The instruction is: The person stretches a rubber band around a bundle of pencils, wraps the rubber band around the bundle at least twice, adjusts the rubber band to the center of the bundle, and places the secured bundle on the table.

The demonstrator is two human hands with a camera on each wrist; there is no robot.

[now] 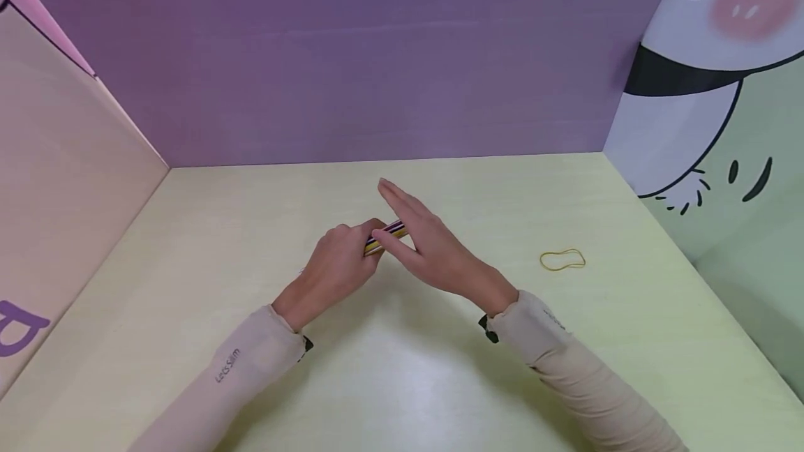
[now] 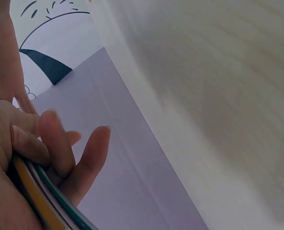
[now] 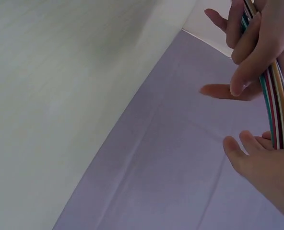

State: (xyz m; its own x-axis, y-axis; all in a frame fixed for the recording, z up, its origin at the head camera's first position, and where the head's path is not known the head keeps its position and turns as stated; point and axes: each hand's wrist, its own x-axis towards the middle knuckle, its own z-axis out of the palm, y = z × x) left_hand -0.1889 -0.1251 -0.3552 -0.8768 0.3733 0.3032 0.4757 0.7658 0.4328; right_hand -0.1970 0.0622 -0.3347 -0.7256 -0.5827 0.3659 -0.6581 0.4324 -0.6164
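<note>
My left hand (image 1: pixel 342 257) grips a bundle of coloured pencils (image 1: pixel 396 229) above the middle of the table, its fingers curled around them. In the left wrist view the pencils (image 2: pixel 55 201) run down across the palm, in orange, white, red and green. My right hand (image 1: pixel 433 246) is held up with straight fingers, its palm at the far end of the bundle. From the right wrist view the ends of the pencils (image 3: pixel 278 110) meet the right palm (image 3: pixel 269 167). A yellow rubber band (image 1: pixel 562 259) lies on the table to the right, apart from both hands.
The pale wooden table (image 1: pixel 188 264) is closed in by a purple back panel (image 1: pixel 377 75), a pinkish left panel (image 1: pixel 63 159) and a green right panel (image 1: pixel 754 250) with a cartoon animal print.
</note>
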